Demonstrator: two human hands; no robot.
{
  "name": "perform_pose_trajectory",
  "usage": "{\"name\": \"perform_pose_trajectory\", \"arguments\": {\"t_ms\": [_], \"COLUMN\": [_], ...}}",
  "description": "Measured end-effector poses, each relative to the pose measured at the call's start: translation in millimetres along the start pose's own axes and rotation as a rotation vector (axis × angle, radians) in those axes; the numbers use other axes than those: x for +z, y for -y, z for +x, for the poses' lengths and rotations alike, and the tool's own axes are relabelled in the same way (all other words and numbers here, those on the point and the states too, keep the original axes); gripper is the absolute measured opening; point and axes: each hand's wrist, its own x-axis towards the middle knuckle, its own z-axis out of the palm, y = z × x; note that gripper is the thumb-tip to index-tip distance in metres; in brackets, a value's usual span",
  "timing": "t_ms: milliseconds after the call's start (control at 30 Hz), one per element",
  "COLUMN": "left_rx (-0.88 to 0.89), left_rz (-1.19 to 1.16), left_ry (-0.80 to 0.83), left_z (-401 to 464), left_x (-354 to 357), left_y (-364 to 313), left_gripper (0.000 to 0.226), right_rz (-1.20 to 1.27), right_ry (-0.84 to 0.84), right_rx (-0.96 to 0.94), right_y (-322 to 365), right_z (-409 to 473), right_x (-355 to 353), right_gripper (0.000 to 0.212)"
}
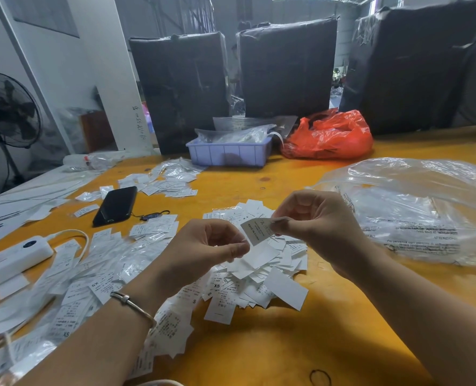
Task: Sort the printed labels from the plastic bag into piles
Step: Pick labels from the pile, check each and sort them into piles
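Observation:
My right hand (314,218) pinches a small grey label (255,231) printed "MADE IN CHINA" and holds it above the table. My left hand (203,246), a bangle on its wrist, is curled just left of that label, its thumb and fingertips pinching a blank white label (259,256). Under both hands lies a loose heap of white printed labels (261,282), some marked XS and S. More labels are spread at the left (103,260) and further back (170,179). The large clear plastic bag (415,215) lies crumpled at the right.
A black phone (115,204) and a white power strip (11,260) lie at the left of the yellow table (287,344). A lilac tray (228,155) and a red bag (328,137) sit at the back before black wrapped bundles (287,68). A rubber band (320,377) lies near me.

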Motion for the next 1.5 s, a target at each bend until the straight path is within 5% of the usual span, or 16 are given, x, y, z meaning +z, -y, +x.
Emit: {"name": "perform_pose_trajectory", "arguments": {"t_ms": [333, 700, 867, 1500], "left_rx": [-0.004, -0.112, -0.084, -0.081], "left_rz": [-0.014, 0.041, -0.008, -0.010], "left_ry": [0.013, 0.211, 0.174, 0.186], "left_z": [-0.5, -2.3, -2.1, -3.1], "left_x": [-0.8, 2.0, 0.1, 1.0], "left_y": [-2.0, -4.0, -2.4, -6.8], "left_gripper": [0.017, 0.010, 0.033, 0.021], "right_rz": [-0.036, 0.063, 0.029, 0.049], "right_ry": [0.061, 0.182, 0.172, 0.213], "right_rx": [0.025, 0.053, 0.039, 0.087], "right_y": [-0.6, -0.8, -2.9, -5.2], "right_z": [1.7, 0.8, -0.6, 1.2], "right_x": [-2.7, -1.6, 1.5, 0.6], "right_gripper": [0.021, 0.016, 0.008, 0.007]}}
